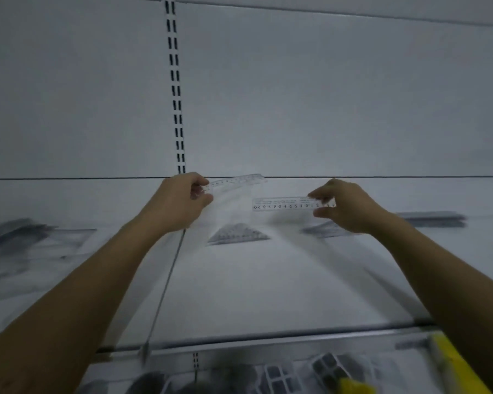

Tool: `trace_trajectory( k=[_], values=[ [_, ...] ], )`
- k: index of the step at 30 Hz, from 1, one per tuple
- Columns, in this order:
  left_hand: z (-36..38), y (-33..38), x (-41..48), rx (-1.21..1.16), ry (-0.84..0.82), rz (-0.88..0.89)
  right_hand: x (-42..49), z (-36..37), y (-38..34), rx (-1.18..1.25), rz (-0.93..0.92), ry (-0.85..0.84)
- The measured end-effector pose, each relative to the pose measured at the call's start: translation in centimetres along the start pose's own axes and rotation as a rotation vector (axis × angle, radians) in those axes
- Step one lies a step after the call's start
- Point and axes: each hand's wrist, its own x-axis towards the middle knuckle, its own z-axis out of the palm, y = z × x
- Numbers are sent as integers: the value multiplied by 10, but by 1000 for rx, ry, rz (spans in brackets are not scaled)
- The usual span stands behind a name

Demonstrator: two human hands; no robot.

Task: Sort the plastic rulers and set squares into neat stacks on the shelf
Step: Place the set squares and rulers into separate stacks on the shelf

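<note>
Clear ruler (pixel 285 204), right grip (pixel 340 206) pinching end

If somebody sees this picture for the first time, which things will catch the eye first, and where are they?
First come the two bare hands raised over the white shelf, each pinching a clear plastic ruler: the left hand holds a blurred ruler, the right hand a ruler with black numbers. Below them a stack of set squares lies on the shelf, and a dark slotted upright runs up the back wall.
</note>
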Motion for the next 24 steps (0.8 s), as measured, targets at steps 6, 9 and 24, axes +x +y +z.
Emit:
trace_trajectory(
  k=[6, 9, 24],
  values=[
    [71, 79, 19, -8, -85, 136, -24, -23, 86, 47, 81, 21],
    [105, 116, 28, -18, -108, 178, -31, -34, 131, 24, 108, 24],
    [228, 226, 66, -113, -136, 194, -27, -40, 319, -219, 91, 59]
  ],
)
